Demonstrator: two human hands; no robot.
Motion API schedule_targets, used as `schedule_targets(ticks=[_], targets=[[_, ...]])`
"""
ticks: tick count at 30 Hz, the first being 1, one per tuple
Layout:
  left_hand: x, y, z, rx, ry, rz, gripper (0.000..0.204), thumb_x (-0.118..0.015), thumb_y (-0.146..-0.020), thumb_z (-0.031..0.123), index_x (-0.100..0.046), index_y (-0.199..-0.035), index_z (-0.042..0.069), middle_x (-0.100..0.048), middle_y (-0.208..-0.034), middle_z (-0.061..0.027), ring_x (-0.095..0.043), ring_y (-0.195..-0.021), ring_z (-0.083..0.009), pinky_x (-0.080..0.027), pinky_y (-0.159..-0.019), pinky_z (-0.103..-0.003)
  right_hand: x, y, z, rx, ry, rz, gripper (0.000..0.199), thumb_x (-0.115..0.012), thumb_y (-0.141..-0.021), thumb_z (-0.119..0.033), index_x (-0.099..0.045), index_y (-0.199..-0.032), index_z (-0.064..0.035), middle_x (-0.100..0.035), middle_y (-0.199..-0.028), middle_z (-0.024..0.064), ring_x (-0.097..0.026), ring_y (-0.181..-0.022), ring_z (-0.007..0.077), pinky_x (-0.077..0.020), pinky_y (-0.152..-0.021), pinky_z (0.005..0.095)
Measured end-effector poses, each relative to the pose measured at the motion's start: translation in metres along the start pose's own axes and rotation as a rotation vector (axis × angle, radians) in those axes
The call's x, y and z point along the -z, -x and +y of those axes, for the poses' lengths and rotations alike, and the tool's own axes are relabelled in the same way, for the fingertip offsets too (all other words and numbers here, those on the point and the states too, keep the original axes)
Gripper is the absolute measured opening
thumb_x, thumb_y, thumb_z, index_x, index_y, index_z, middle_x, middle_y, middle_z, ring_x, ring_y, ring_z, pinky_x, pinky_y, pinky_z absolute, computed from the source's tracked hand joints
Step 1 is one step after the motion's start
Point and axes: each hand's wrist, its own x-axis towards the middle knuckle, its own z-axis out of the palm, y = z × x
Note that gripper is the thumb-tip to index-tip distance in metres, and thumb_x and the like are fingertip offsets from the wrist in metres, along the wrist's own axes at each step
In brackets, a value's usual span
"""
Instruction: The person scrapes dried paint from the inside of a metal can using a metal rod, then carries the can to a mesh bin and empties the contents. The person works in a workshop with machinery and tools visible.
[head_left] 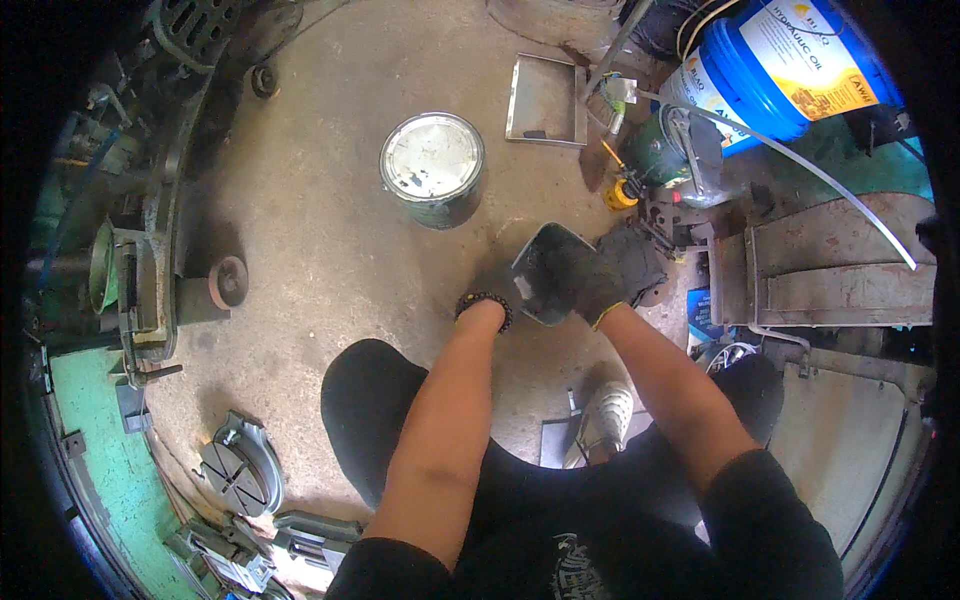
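Currently gripping dark metal tray tilted above concrete floor, gloved right hand closed on its right edge, left hand mostly hidden behind tray so grip unclear, near paint can; best keeping both wrists steady, supporting underneath.

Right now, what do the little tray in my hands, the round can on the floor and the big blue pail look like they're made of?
The small tray, held by the gloved right hand, looks like dark sheet metal: thin folded rim, grimy. The round can seems to be tinplate: a pale, smeared metal lid and rolled edge. The blue pail looks like moulded plastic: glossy, even colour. The left hand is mostly hidden.
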Motion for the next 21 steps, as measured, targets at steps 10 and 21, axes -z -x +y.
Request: schedule_targets(ticks=[10,21], targets=[[0.001,0.007,0.013,0.156,0.154,-0.066,0.043,-0.056,-0.099,0.032,-0.064,-0.136,0.010,-0.061,-0.143,-0.0191,-0.060,-0.131,-0.0389,-0.049,-0.108,-0.052,0.015,0.010,-0.003,-0.258,-0.434,0.093,0.030,-0.073,-0.089,-0.035,-0.076,-0.107,-0.0113,-0.074,-0.097,0.0148,-0.070,-0.091,0.0355,-0.0536,-0.079,0.0451],[0.002,0.004,0.035,0.129,0.202,0.049,0.045,-0.050,-0.102,0.037,-0.062,-0.137,0.011,-0.062,-0.142,-0.0190,-0.060,-0.131,-0.0391,-0.049,-0.108,-0.051,0.058,0.033,0.041,-0.040,-0.017,0.150,0.019,-0.069,-0.094,-0.017,-0.073,-0.107,-0.0031,-0.071,-0.093,0.0166,-0.067,-0.082,0.0285,-0.0519,-0.075,0.0400]])
